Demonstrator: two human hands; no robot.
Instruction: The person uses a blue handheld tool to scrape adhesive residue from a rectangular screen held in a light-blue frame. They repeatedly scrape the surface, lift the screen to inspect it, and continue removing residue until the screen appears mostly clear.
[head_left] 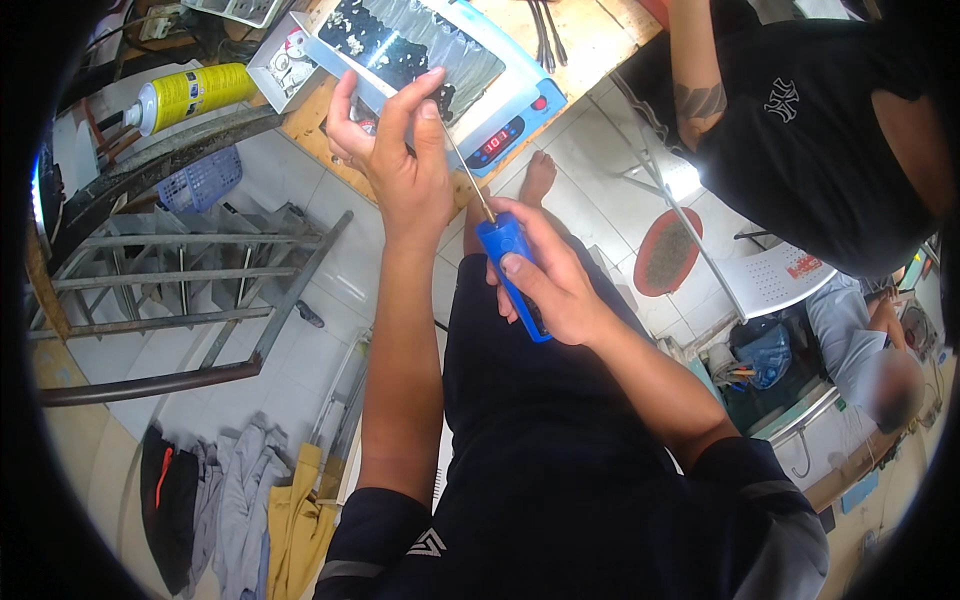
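Note:
My right hand is wrapped round a blue-handled tool with a thin metal rod. The rod slants up and left, its far end close to my left thumb. Fingers spread, my left hand is at the front edge of a blue-and-white heating plate with a red digital display. I cannot tell whether the left thumb touches the rod. On the plate lies a dark, shiny flat panel, partly covered with black flaky residue and pale crumbs.
The plate stands on a wooden table, beside a small open box and thin dark tools. A yellow spray can lies at left above a metal rack. Another person in black is at right, near a white perforated chair.

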